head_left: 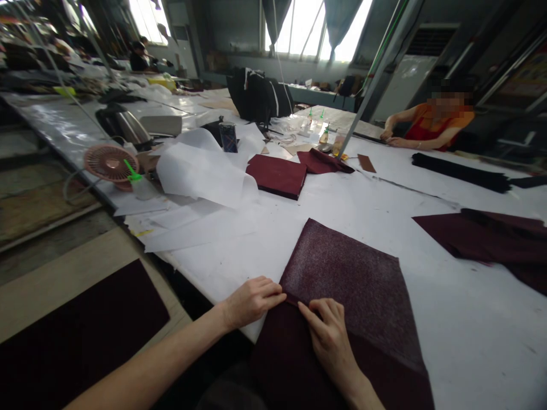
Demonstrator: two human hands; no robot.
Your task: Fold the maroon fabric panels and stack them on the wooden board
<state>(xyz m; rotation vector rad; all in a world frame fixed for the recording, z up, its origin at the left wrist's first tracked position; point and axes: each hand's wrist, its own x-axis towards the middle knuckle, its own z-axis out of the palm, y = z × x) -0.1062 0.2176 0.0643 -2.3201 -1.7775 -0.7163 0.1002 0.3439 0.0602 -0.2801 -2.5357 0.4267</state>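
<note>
A dark maroon fabric piece lies across the near edge of the table, its far part showing a greyish, speckled surface. A narrow strip along its left middle is folded over. My left hand is closed, with thumb and fingertips pinching the left end of that fold. Just right of it, my right hand has its fingers curled and its index fingertip and thumb at the same fold, gripping the fabric. The nearest part of the fabric hangs toward me in shadow.
A stack of maroon pieces lies ahead, with white sheets, a pink fan and a green-tipped bottle to the left. More maroon fabric lies right. A metal pole rises from the table; a co-worker works beyond.
</note>
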